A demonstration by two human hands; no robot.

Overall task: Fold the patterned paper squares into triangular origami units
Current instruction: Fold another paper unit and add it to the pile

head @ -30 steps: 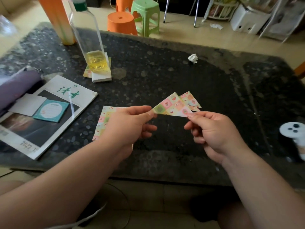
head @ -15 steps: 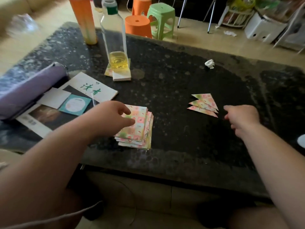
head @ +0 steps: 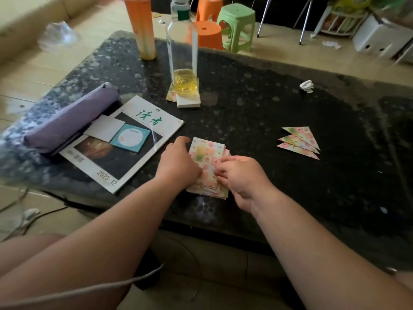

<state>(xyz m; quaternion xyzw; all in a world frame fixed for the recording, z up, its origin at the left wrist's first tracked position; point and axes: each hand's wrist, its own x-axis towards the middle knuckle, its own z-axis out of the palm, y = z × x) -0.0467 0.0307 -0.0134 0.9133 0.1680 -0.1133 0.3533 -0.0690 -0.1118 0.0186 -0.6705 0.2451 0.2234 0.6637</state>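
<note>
A stack of patterned paper squares [head: 206, 157] lies near the front edge of the dark table [head: 257, 113]. My left hand [head: 177, 165] rests on the stack's left side, fingers bent over it. My right hand [head: 240, 175] is at the stack's right edge, its fingertips pinching the top sheet. Three folded triangular units [head: 300, 140] lie overlapped on the table to the right, well apart from both hands.
A magazine [head: 125, 144] with a teal card and white card lies left of the stack, beside a purple pencil case [head: 71, 121]. A clear bottle [head: 182, 54] and orange cup [head: 142, 27] stand behind. A crumpled paper ball [head: 306, 86] sits far right.
The folded triangle held between both hands a second ago now lies on the pile at the right. My right hand has crossed from that pile to the stack, joining my left hand.
</note>
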